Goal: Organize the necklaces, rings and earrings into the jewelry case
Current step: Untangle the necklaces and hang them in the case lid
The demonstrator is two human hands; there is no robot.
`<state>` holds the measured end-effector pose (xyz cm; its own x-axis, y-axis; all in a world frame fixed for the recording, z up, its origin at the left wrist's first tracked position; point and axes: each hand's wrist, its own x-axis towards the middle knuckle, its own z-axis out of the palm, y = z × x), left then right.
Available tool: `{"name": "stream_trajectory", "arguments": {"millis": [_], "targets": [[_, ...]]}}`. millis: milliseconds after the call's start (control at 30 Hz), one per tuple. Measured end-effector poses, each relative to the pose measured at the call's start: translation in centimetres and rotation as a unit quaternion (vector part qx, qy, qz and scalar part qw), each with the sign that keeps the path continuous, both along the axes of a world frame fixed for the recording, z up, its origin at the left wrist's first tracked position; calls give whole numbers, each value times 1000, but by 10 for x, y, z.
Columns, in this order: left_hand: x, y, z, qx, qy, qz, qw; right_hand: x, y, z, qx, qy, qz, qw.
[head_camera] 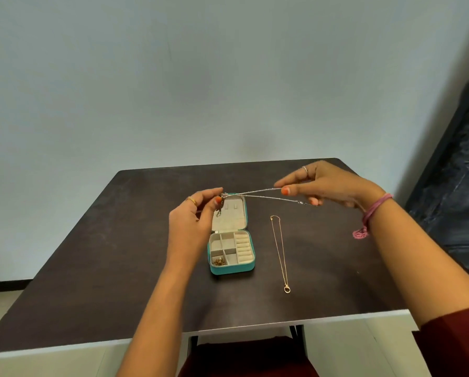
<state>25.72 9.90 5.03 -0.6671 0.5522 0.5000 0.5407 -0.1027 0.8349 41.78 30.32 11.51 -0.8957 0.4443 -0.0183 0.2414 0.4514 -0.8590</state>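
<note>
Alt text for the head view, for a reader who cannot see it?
Two hands stretch a silver necklace taut above an open teal jewelry case on a dark table: the left hand pinches the pendant end, the right hand the clasp end. A gold necklace lies right of the case, and small gold pieces fill one compartment.

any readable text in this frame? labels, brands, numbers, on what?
None readable.
Jewelry case: teal shell and beige lining show no print or logo.
Silver necklace held between left hand and right hand: no tag visible.
Gold necklace on the table: pendant too small to show any engraving.
</note>
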Motion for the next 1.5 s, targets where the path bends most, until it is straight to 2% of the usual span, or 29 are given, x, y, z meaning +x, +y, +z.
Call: {"name": "stream_trajectory", "arguments": {"millis": [100,167,200,233,267,300,333,367,400,433,600,700,800,900,933,967,1100,1167,1233,1367,1500], "targets": [[-4,-1,1,-27,34,8,999,5,1,2,77,-45,15,996],[-8,-4,0,-27,36,29,999,5,2,3,103,-11,-31,994],[-11,-6,-1,-23,33,40,998,5,6,2,63,43,-86,993],[-15,-8,-3,-21,28,50,998,6,10,2,-43,117,-141,982],[-17,-10,-4,-21,23,55,998,7,15,2,-197,206,-173,943],[-19,-11,-6,-24,15,55,998,8,18,2,-342,291,-179,876],[-19,-12,-7,-28,5,50,998,10,22,0,-437,356,-168,809],[-18,-12,-8,-31,-5,43,999,11,24,0,-481,394,-158,767],[-16,-11,-8,-33,-15,37,999,13,25,0,-494,414,-156,748],[-15,-11,-9,-33,-26,31,999,14,24,1,-491,424,-155,745],[-10,-7,-12,2,-134,3,991,18,20,4,-445,414,-123,784],[-5,-5,-16,66,-241,-18,968,19,17,4,-409,414,-88,809],[0,-5,-19,138,-369,-63,917,19,11,2,-407,419,-59,809],[4,-6,-19,202,-491,-94,842,18,7,-2,-469,452,-85,754],[5,-6,-19,220,-519,-101,820,18,8,-5,-476,449,-99,750],[5,-7,-18,233,-538,-106,803,19,8,-7,-468,433,-107,763],[6,-9,-12,273,-553,-107,780,22,4,-13,-311,289,-99,900],[5,-11,-8,289,-546,-101,779,24,-2,-12,-242,222,-79,941],[3,-13,-6,312,-550,-100,768,26,-5,-11,-248,216,-47,943],[5,-16,-9,313,-568,-101,755,28,-8,-2,-307,249,27,918],[16,-14,-23,253,-580,-109,767,25,-17,15,-259,209,86,939]]}}
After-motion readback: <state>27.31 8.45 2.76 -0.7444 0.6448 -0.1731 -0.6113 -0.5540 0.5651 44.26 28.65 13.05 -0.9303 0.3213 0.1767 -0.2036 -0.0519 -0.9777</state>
